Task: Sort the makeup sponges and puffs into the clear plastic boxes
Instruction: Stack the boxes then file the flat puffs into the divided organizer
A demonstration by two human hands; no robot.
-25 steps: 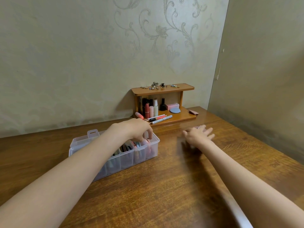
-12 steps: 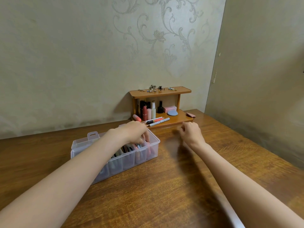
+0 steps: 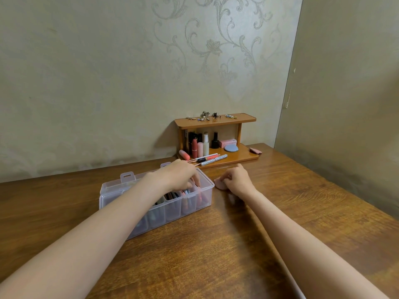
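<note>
A clear plastic box (image 3: 195, 203) with dividers stands on the wooden table and holds several puffs and sponges upright in its compartments. My left hand (image 3: 181, 175) reaches into its right end, fingers down among the pink puffs there; whether it holds one is hidden. My right hand (image 3: 236, 179) is just right of the box, its curled fingers gripping a pink puff (image 3: 219, 184) that touches the table. A blue puff (image 3: 231, 148) lies on the small shelf, and a pink sponge (image 3: 255, 150) lies on the table beside the shelf.
A small two-tier wooden shelf (image 3: 216, 123) stands against the wall, with bottles, lipsticks and pens below and jewellery on top. The table (image 3: 216, 244) meets walls at the back and on the right.
My right hand went from spread flat on the table to curled around a pink puff and drew it left toward the box. My left hand stayed in the box's right end.
</note>
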